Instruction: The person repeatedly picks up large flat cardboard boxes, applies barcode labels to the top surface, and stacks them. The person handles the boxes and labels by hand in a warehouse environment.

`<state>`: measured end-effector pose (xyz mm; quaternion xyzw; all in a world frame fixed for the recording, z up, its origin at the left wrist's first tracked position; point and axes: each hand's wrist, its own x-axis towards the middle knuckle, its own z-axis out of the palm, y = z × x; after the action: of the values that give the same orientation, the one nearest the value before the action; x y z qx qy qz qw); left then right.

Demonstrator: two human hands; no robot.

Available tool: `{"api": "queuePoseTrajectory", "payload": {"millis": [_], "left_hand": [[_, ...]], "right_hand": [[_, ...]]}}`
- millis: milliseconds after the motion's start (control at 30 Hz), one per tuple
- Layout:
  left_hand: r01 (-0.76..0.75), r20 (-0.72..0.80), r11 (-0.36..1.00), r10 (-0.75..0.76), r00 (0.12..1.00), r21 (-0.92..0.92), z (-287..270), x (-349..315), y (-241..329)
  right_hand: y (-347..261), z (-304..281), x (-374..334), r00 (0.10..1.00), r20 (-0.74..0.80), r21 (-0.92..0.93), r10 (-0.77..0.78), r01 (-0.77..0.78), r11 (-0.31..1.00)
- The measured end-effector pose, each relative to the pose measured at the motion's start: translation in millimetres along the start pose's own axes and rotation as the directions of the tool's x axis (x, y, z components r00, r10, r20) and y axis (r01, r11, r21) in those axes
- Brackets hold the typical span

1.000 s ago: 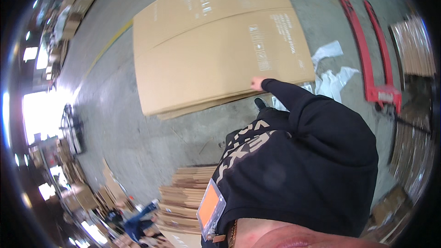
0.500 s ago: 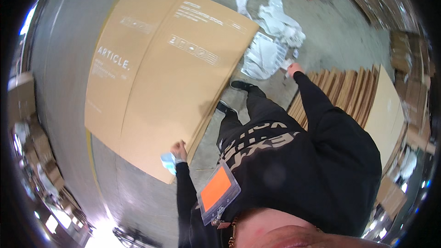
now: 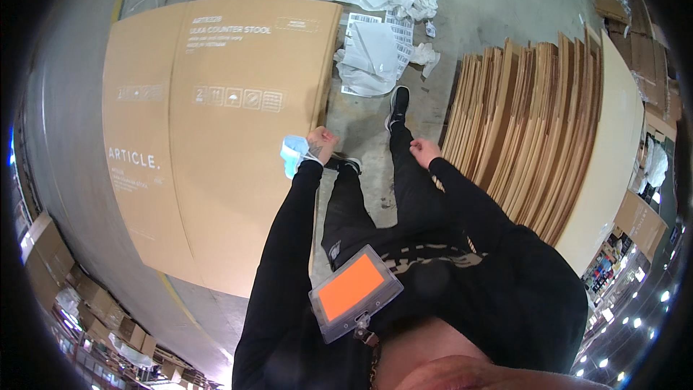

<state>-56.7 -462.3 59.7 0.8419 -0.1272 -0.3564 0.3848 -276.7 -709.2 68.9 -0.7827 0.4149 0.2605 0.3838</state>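
Left hand [image 3: 320, 142]: curled, at the cardboard's [image 3: 238, 166] near edge; contact cannot be told. Right hand [image 3: 425, 152]: curled, near the thigh; contents cannot be told. Cardboard: flat, left of the legs; broad, probably best handled two-handed, feet clear of paper [image 3: 372, 54].

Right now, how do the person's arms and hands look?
Both arms have long black sleeves reaching the wrists. The left hand and right hand are gloveless; the left has a dark marking, and a blue mask at its wrist.
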Motion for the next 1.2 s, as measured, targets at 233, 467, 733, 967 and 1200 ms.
{"api": "queuePoseTrajectory", "payload": {"millis": [233, 467, 733, 967, 1200], "left_hand": [[0.213, 0.141, 0.976, -0.205, 0.969, -0.045, 175, 167, -5], [0.355, -0.082, 0.928, -0.365, 0.927, -0.111, 308, 389, -38], [0.352, -0.278, 0.919, -0.390, 0.878, -0.178, 352, 413, -60], [0.411, 0.127, 0.867, -0.391, 0.912, -0.282, 288, 237, 18], [0.431, 0.232, 0.752, -0.363, 0.902, -0.498, 222, 133, -8]], "right_hand": [[78, 12, 37, 0.969, 0.177, -0.375, -0.170, 0.226, 0.899], [111, -29, 105, 0.956, 0.175, -0.075, -0.234, 0.250, 0.965], [121, -59, 130, 0.947, 0.210, 0.010, -0.242, 0.245, 0.969], [117, -51, 120, 0.979, 0.187, 0.123, -0.082, 0.059, 0.991], [142, -13, 177, 0.926, 0.115, 0.834, 0.359, -0.286, 0.471]]}}
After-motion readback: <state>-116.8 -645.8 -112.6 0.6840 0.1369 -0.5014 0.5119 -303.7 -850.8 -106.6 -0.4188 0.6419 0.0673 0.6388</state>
